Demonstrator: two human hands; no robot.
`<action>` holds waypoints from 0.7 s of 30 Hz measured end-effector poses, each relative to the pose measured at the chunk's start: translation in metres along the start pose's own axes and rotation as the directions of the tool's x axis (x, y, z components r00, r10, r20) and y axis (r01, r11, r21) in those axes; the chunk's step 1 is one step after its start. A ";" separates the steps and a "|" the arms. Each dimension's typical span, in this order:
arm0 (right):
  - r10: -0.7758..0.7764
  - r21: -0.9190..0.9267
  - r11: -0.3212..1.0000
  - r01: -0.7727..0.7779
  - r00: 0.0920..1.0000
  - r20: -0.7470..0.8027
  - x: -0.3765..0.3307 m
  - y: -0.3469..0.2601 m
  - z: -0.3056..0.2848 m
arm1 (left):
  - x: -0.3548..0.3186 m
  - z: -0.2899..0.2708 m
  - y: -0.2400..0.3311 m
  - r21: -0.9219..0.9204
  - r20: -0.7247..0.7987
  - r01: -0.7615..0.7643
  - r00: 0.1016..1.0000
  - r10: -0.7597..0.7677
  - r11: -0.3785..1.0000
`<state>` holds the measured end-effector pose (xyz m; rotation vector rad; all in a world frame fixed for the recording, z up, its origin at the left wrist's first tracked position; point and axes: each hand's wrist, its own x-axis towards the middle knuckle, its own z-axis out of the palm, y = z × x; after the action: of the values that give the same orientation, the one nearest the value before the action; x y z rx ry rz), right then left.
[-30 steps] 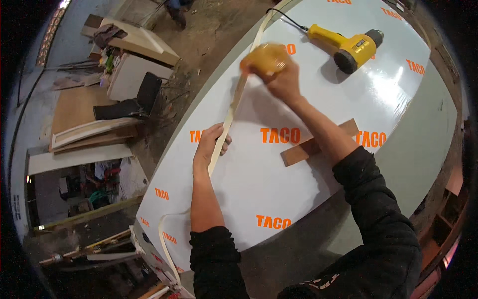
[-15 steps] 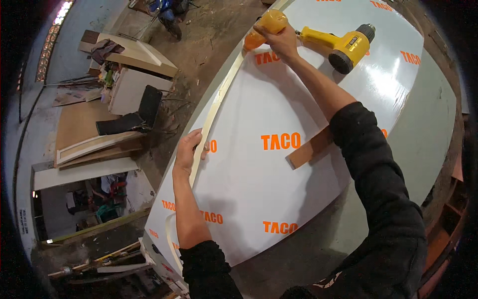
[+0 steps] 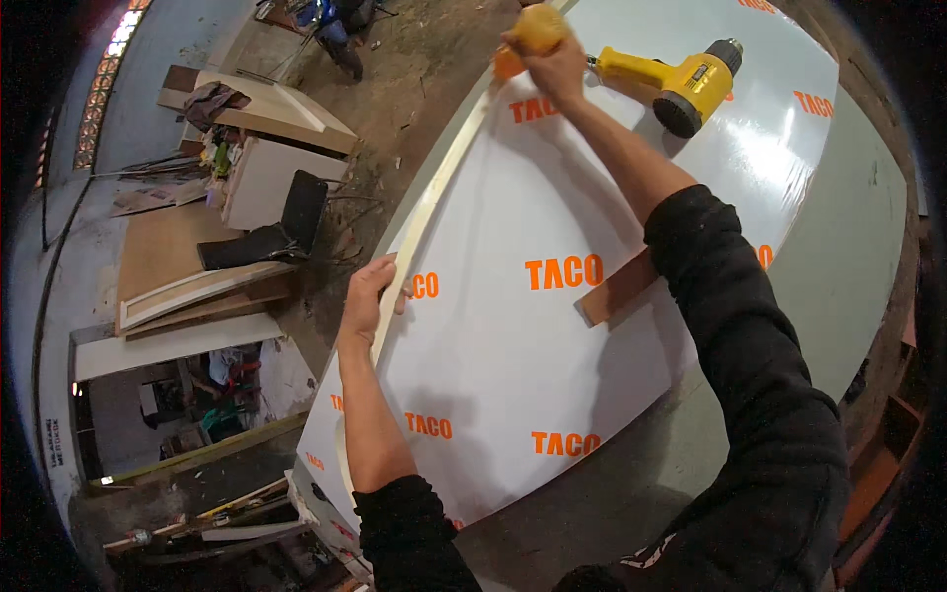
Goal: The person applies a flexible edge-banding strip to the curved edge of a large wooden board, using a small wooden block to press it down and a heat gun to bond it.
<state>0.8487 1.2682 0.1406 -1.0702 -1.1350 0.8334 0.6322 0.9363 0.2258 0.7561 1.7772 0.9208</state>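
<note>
Along the left edge of a large white panel (image 3: 483, 345) with orange lettering runs a long, narrow cream strip (image 3: 444, 176). My left hand (image 3: 369, 296) grips this strip near the middle of that edge, thumb on top and fingers behind it. At the strip's far end, my right hand (image 3: 555, 69) is wrapped around an orange-yellow bottle (image 3: 542, 32). The bottle is tilted with its lower end at the strip. Whether it touches the strip I cannot tell. A yellow heat gun (image 3: 686, 89) lies on the panel to the right of my right hand.
A flat brown wooden piece (image 3: 617, 293) rests on the panel under my right forearm. The panel lies on a larger grey-green board (image 3: 838, 266). Off to the left are a black chair (image 3: 301, 212), leaning boards (image 3: 163, 252) and an open cabinet frame (image 3: 178, 345). Part of a motorbike (image 3: 340, 44) shows at the far side.
My right hand and the bottle have shifted slightly farther away and to the right along the edge. My left hand keeps its grip on the strip. The view has shifted a little.
</note>
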 end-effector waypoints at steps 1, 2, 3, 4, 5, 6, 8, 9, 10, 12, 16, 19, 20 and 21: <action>-0.101 0.083 0.991 0.107 0.992 -0.074 0.008 -0.003 -0.005 | -0.001 -0.001 0.001 0.021 -0.031 0.035 0.999 -0.035 0.999; 0.076 0.292 0.954 -0.065 0.997 -0.026 0.013 -0.008 -0.014 | -0.002 -0.002 0.001 0.019 -0.013 -0.002 1.000 0.002 1.000; 0.162 0.649 0.753 -0.110 0.987 -0.020 0.017 -0.015 -0.019 | -0.003 -0.004 0.000 0.019 -0.013 0.005 1.000 -0.005 1.000; 0.236 0.726 0.655 -0.210 0.969 0.068 0.019 -0.022 -0.035 | -0.003 -0.007 0.000 0.001 0.031 -0.025 0.999 0.025 1.000; 0.263 0.783 0.573 -0.242 0.959 0.104 0.012 -0.029 -0.050 | -0.004 -0.010 -0.001 -0.046 0.017 0.009 1.000 -0.008 0.999; 0.273 0.833 0.489 -0.260 0.952 0.137 0.004 -0.037 -0.070 | -0.004 -0.014 -0.002 0.136 -0.046 0.021 0.999 -0.015 0.990; 0.267 0.840 0.378 -0.391 0.914 0.305 -0.018 -0.053 -0.117 | -0.002 -0.023 0.000 0.458 -0.057 -0.018 0.997 0.049 0.889; 0.264 0.818 0.388 -0.425 0.901 0.343 -0.035 -0.059 -0.143 | -0.004 -0.025 -0.001 0.347 -0.090 -0.001 0.995 0.034 0.938; 0.301 0.791 0.402 -0.461 0.882 0.361 -0.057 -0.065 -0.170 | -0.007 -0.026 0.001 0.335 -0.099 -0.072 0.989 0.111 0.939; 0.445 0.752 0.351 -0.558 0.806 0.391 -0.107 -0.078 -0.218 | -0.018 -0.025 0.006 0.300 -0.153 -0.135 0.970 0.187 0.944; 0.590 0.700 0.122 -0.704 0.618 0.519 -0.216 -0.112 -0.305 | -0.094 0.020 0.006 0.593 -0.079 -0.403 0.832 0.549 0.697; 0.590 0.643 -0.190 -0.742 0.437 0.679 -0.300 -0.141 -0.349 | -0.203 0.114 -0.030 0.549 0.075 -0.417 0.887 0.455 0.724; 0.620 0.580 -0.263 -0.771 0.326 0.714 -0.327 -0.150 -0.361 | -0.243 0.153 -0.046 0.481 0.139 -0.362 0.931 0.338 0.799; 0.636 0.484 -0.354 -0.800 0.174 0.752 -0.353 -0.158 -0.373 | -0.282 0.188 -0.061 0.553 0.214 -0.436 0.898 0.385 0.710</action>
<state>1.1249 0.8081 0.1643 -0.5809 0.4144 2.3676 0.8998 0.7224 0.2573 1.6306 1.8657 0.5782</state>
